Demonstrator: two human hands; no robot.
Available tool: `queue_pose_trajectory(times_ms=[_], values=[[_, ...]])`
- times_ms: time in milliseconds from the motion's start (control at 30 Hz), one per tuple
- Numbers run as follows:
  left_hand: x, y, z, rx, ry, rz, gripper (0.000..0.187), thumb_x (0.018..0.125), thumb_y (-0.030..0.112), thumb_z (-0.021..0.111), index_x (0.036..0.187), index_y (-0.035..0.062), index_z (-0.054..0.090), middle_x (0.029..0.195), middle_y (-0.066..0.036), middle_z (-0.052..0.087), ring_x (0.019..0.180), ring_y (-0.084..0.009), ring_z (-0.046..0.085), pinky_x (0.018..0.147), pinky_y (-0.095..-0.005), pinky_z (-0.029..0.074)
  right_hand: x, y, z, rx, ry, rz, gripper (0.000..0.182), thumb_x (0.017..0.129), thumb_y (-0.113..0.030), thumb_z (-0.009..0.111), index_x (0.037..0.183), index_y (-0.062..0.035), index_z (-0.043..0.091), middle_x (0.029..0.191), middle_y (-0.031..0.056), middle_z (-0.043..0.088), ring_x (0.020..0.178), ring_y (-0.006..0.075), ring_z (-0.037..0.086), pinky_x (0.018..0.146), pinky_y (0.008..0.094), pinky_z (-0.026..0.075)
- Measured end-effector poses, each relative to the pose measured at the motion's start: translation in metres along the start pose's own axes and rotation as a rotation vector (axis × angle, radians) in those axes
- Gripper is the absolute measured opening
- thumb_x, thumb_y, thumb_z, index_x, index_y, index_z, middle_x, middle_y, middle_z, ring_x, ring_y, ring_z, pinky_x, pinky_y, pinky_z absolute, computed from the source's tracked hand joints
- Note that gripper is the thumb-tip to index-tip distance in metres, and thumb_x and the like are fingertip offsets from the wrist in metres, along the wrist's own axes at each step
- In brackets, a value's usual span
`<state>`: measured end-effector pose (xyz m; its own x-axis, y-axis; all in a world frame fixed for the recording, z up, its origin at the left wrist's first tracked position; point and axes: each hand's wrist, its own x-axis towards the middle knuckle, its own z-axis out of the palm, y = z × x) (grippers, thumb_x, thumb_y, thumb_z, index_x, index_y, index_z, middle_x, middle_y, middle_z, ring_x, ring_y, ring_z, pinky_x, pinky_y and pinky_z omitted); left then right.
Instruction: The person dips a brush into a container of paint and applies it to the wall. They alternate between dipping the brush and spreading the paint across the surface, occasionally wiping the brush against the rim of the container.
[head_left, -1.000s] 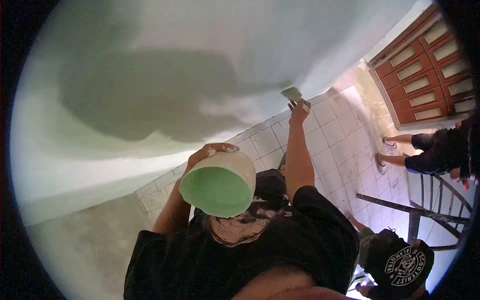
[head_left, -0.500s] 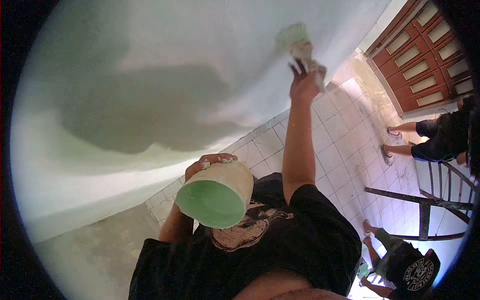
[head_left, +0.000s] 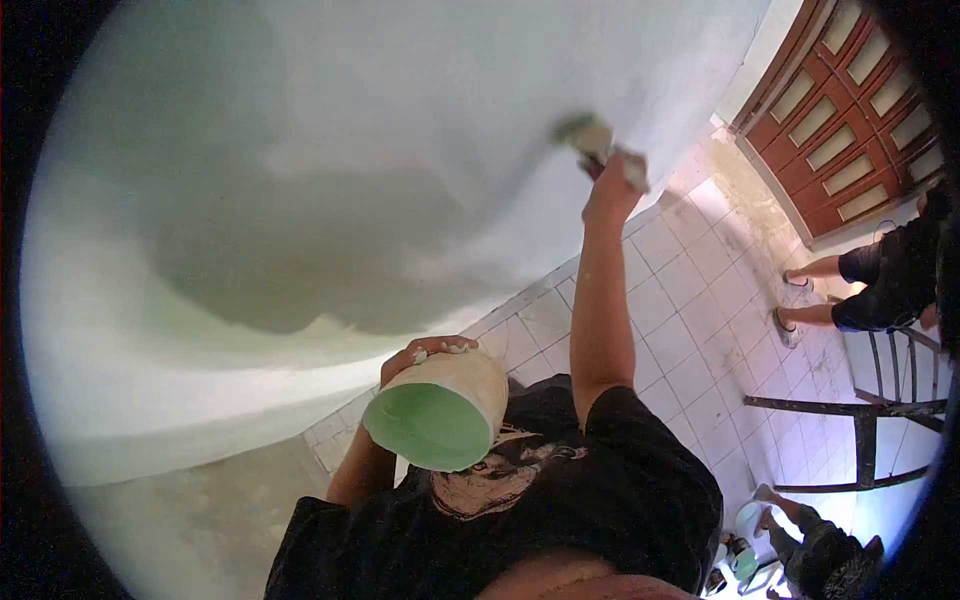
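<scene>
My right hand (head_left: 614, 185) grips a wide paintbrush (head_left: 594, 138) by its handle, with the arm stretched toward the pale wall (head_left: 420, 90). Motion blurs the green-tinted bristles, which overlap the wall surface in this view. Against my chest, my left hand (head_left: 430, 352) clasps a whitish paint bucket (head_left: 475, 375), its fingers wrapped over the far side and spotted with white paint. The bucket tilts so its mouth faces me, showing light green paint inside.
White floor tiles (head_left: 660, 275) run along the wall's foot. A reddish-brown panelled door (head_left: 840, 130) stands at upper right. One person (head_left: 870, 285) is near dark metal railings (head_left: 850, 408); another person (head_left: 825, 555) bends over containers at lower right.
The paintbrush and my right hand have moved down along the wall. The bucket sits slightly lower in view. The person at lower right has bent further down.
</scene>
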<state>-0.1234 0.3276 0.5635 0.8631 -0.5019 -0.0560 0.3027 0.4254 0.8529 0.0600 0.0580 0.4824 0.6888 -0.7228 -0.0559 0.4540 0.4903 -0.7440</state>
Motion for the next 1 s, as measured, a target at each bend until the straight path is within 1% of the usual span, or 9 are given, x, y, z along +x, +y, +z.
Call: queue_pose_trajectory(times_ms=[33, 100, 267, 500, 567, 633, 833, 900, 1000], values=[[0.004, -0.002, 0.01, -0.006, 0.007, -0.016, 0.027, 0.086, 0.023, 0.047, 0.111, 0.0157, 0.056, 0.104, -0.01, 0.058, 0.104, -0.0318, 0.05, 0.095, -0.0543, 0.035, 0.0, -0.025, 0.019, 0.08, -0.008, -0.022, 0.013, 0.086, -0.007, 0.049, 0.093, -0.0017, 0.04, 0.089, 0.0123, 0.051, 0.078, 0.0246, 0.06, 0.062, 0.0353, 0.056], [0.01, -0.015, 0.034, -0.171, -0.057, 0.496, 0.033, 0.086, 0.023, 0.04, 0.1, -0.0036, 0.056, 0.104, -0.019, 0.056, 0.11, -0.0372, 0.046, 0.092, -0.049, 0.039, -0.002, -0.062, 0.043, 0.265, -0.114, -0.043, 0.023, 0.089, -0.016, 0.046, 0.105, -0.0027, 0.039, 0.101, 0.0175, 0.05, 0.085, 0.0337, 0.058, 0.07, 0.0423, 0.053], [0.007, -0.005, 0.019, -0.055, -0.022, 0.299, 0.035, 0.08, 0.024, 0.045, 0.1, -0.0021, 0.057, 0.103, -0.018, 0.057, 0.112, -0.0363, 0.044, 0.095, -0.0496, 0.035, -0.01, -0.032, 0.033, 0.277, -0.103, 0.017, 0.018, 0.09, -0.016, 0.043, 0.102, -0.0061, 0.033, 0.097, 0.0157, 0.051, 0.085, 0.0358, 0.057, 0.069, 0.0467, 0.052], [0.002, -0.003, 0.013, -0.215, 0.122, -0.09, 0.039, 0.076, 0.032, 0.049, 0.094, -0.0002, 0.06, 0.101, -0.019, 0.056, 0.11, -0.0354, 0.045, 0.095, -0.0462, 0.035, -0.023, 0.156, -0.151, -0.114, 0.07, 0.225, 0.014, 0.085, -0.008, 0.047, 0.095, -0.0051, 0.038, 0.092, 0.013, 0.052, 0.08, 0.0278, 0.061, 0.062, 0.0375, 0.055], [0.01, 0.001, 0.025, -0.033, 0.083, -0.061, 0.025, 0.087, 0.033, 0.045, 0.1, 0.0182, 0.061, 0.099, -0.009, 0.06, 0.106, -0.0353, 0.047, 0.09, -0.053, 0.038, -0.02, 0.176, -0.186, -0.224, 0.12, 0.304, 0.009, 0.085, -0.007, 0.047, 0.09, -0.0034, 0.041, 0.086, 0.0112, 0.052, 0.079, 0.0257, 0.061, 0.061, 0.0352, 0.054], [0.015, -0.004, 0.033, 0.028, 0.048, 0.033, 0.025, 0.088, 0.032, 0.044, 0.104, 0.0204, 0.058, 0.101, -0.008, 0.059, 0.105, -0.0351, 0.048, 0.09, -0.0542, 0.039, -0.013, 0.192, -0.19, -0.224, 0.184, 0.332, 0.007, 0.084, -0.006, 0.048, 0.088, -0.0036, 0.043, 0.083, 0.0087, 0.052, 0.078, 0.0231, 0.061, 0.058, 0.0321, 0.053], [0.015, -0.013, 0.039, 0.176, 0.023, 0.231, 0.022, 0.088, 0.031, 0.045, 0.106, 0.0236, 0.055, 0.103, -0.005, 0.059, 0.103, -0.0297, 0.051, 0.09, -0.0584, 0.037, -0.006, 0.084, -0.079, 0.032, -0.029, 0.083, 0.014, 0.084, -0.004, 0.046, 0.095, -0.0099, 0.041, 0.091, 0.0078, 0.052, 0.083, 0.0255, 0.059, 0.065, 0.0355, 0.053], [0.014, -0.01, 0.039, 0.189, 0.046, 0.158, 0.022, 0.089, 0.03, 0.045, 0.106, 0.0235, 0.055, 0.101, -0.005, 0.059, 0.103, -0.0292, 0.05, 0.09, -0.0582, 0.037, -0.011, 0.047, -0.063, 0.488, -0.09, 0.139, 0.012, 0.084, -0.003, 0.045, 0.092, -0.0097, 0.039, 0.091, 0.0085, 0.051, 0.084, 0.028, 0.059, 0.067, 0.0396, 0.052], [0.016, -0.011, 0.028, -0.046, 0.13, -0.101, 0.022, 0.089, 0.031, 0.044, 0.105, 0.0235, 0.056, 0.098, -0.004, 0.058, 0.104, -0.0309, 0.049, 0.09, -0.0583, 0.037, -0.01, 0.041, -0.059, 0.446, -0.055, 0.089, 0.011, 0.085, -0.004, 0.044, 0.091, -0.0093, 0.036, 0.092, 0.0092, 0.051, 0.084, 0.0302, 0.059, 0.07, 0.044, 0.052]])
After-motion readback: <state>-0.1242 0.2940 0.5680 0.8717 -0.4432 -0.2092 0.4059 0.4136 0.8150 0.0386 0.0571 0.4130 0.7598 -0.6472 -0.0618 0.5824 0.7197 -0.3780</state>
